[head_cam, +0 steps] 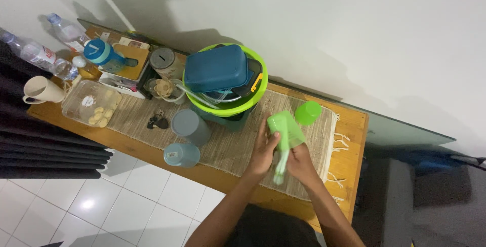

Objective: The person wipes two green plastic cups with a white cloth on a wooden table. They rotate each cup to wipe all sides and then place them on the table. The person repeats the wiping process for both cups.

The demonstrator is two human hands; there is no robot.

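fingers [265, 136] of both hands curl around a green cup [285, 130].

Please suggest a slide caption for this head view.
Both hands, left hand and right hand, hold a translucent green plastic cup above a woven table runner.
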